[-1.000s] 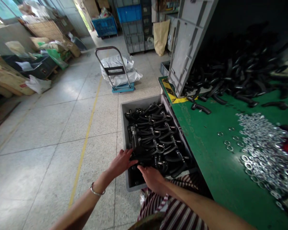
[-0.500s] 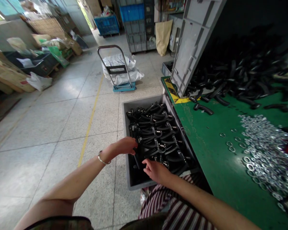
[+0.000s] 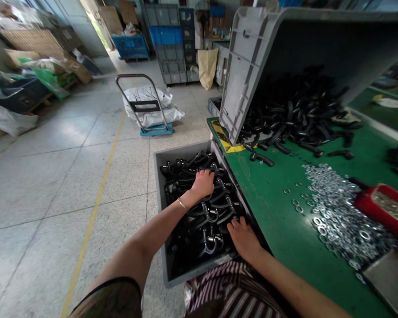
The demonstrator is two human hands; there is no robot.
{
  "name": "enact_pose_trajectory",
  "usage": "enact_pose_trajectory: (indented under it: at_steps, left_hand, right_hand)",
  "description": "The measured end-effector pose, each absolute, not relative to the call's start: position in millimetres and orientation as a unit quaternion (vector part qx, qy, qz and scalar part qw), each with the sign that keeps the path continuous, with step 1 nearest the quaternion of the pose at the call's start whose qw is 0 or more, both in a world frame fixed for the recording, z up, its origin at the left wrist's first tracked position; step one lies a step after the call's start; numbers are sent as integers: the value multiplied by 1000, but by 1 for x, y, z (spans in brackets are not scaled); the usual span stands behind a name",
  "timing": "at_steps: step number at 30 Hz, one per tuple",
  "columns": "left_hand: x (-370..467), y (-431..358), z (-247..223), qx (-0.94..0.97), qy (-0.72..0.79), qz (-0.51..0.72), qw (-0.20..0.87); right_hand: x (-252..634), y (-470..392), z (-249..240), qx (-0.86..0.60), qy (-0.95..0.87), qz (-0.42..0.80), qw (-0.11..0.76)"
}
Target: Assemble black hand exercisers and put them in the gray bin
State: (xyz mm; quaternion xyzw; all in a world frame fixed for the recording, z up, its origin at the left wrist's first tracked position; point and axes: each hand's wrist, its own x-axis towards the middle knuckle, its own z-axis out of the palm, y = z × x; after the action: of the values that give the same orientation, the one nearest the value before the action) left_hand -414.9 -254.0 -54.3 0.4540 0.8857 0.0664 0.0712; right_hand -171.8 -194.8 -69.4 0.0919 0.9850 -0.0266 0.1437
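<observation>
A grey plastic crate (image 3: pixel 159 221) holds rows of black curved lever handles (image 3: pixel 215 205), several with shiny metal springs on them. Over the middle rows lies my left hand (image 3: pixel 204 183), its fingers bent down around a black handle; the fingertips are partly hidden. My right hand (image 3: pixel 245 240) rests at the crate's right side near the front, fingers slightly apart on top of the handles there. Loose handles spill from a large tipped grey bin (image 3: pixel 240 75) onto the green table (image 3: pixel 262 194).
Metal rings (image 3: pixel 331 212) lie heaped on the table, beside a red scoop (image 3: pixel 384 207) and a metal tray (image 3: pixel 391 278). A platform trolley (image 3: pixel 155 129) with white sacks stands on the floor ahead. Stacked crates (image 3: pixel 167 53) are behind it.
My left hand has moved from the crate's left side to its middle rows. The right hand has shifted to the crate's right side. The view has turned rightward.
</observation>
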Motion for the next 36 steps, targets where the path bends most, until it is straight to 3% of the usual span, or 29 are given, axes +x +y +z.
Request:
enact_pose_trajectory:
  at_steps: [8, 13, 18, 22, 25, 29, 36]
  left_hand:
    - [-430, -218, -73, 531, 833, 16, 155]
    - [-421, -233, -86, 542, 830, 22, 128]
    - [-418, -243, -88, 561, 820, 63, 91]
    - [-424, -267, -66, 546, 818, 178, 33]
    - [-434, -302, -42, 494, 831, 254, -30]
    - [-467, -355, -30, 382, 874, 283, -98]
    - [-492, -384, -91, 279, 952, 94, 85]
  right_hand:
    - [-177, -189, -82, 110, 982, -77, 134]
    - [-173, -184, -64, 129, 977, -156, 70]
    - [-181, -210, -38, 79, 885, -459, -7]
    - [-207, -264, -56, -2, 718, -685, 124]
    - [-217, -301, -81, -36, 727, -659, 187]
    - [-206, -321, -99, -74, 838, -527, 124]
    - [-195, -305, -103, -92, 888, -439, 102]
